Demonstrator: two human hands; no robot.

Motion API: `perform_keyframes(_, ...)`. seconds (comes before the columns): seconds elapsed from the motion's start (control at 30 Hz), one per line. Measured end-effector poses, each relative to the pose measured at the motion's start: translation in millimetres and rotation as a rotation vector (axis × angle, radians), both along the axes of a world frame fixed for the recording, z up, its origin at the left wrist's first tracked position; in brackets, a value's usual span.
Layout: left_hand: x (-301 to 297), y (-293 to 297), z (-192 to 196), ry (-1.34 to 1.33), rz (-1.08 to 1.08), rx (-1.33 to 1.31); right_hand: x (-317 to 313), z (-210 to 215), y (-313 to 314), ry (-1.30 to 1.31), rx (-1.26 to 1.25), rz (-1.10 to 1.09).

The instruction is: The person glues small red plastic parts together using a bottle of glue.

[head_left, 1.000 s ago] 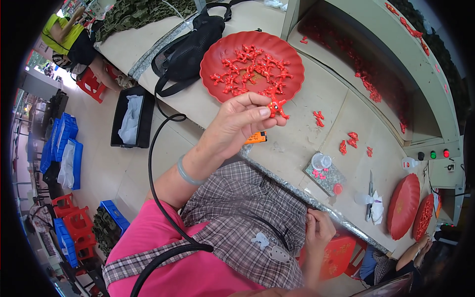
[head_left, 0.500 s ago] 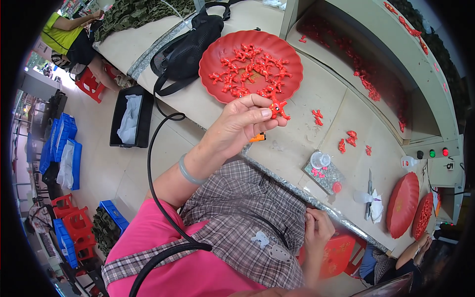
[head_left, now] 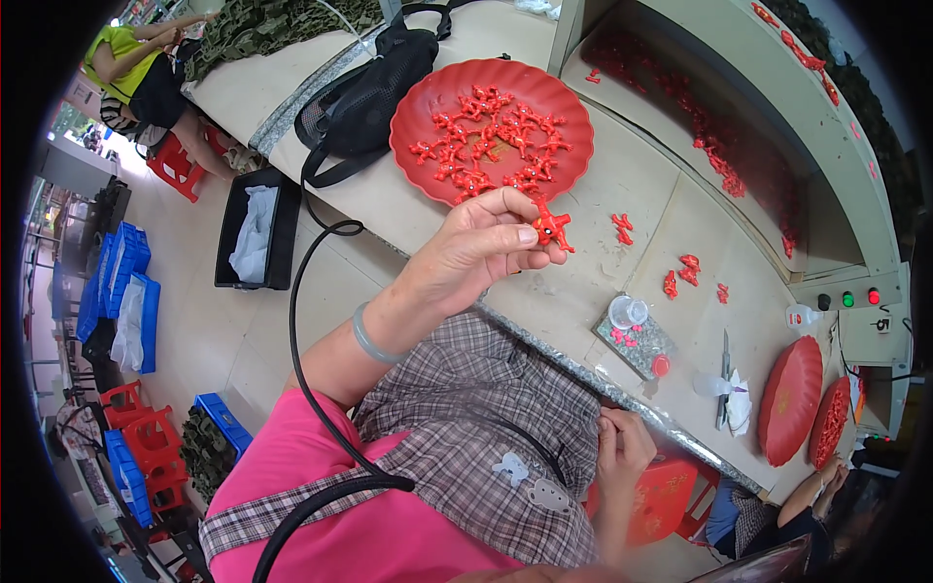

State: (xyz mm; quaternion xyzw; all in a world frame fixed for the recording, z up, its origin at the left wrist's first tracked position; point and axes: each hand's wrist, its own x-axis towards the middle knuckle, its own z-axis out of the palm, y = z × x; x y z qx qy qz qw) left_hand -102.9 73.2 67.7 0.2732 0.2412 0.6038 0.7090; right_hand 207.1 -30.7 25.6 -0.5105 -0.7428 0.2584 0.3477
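My left hand (head_left: 496, 236), with a pale bangle on the wrist, pinches a small red plastic figurine (head_left: 554, 226) between thumb and fingers. It is held over the near edge of a scalloped red plate (head_left: 410, 117), which holds many similar red figurines (head_left: 496, 126) with spread limbs. Low by the table edge, my right hand (head_left: 625, 449) is closed against the checked apron; its fingers curl inward, and what they hold, if anything, is hidden. Loose figurines (head_left: 622, 229) lie on the table to the right of my left hand, with several more pieces (head_left: 688, 269) beyond.
A stone slab (head_left: 653, 361) carries a small clear cup (head_left: 627, 312) and pink bits. Further right are a knife-like tool (head_left: 725, 374), another red plate (head_left: 789, 398) and a tray of red pieces (head_left: 829, 428). A black bag (head_left: 364, 112) sits left; a booth (head_left: 671, 58) stands behind.
My left hand has turned the figurine slightly and moved it a little right and down. The right hand stays in place. Far left, another person's arms have shifted.
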Motion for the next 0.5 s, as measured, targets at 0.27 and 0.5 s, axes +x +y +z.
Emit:
perform_keyframes(0.27, 7, -2, 0, 0.004, -0.064, -0.035, -2, 5, -3, -0.012, 0.028, -0.028)
perform_keyframes(0.5, 19, -22, -6, 0.050, -0.176, -0.071, -1, 5, 0, 0.043, 0.114, 0.058)
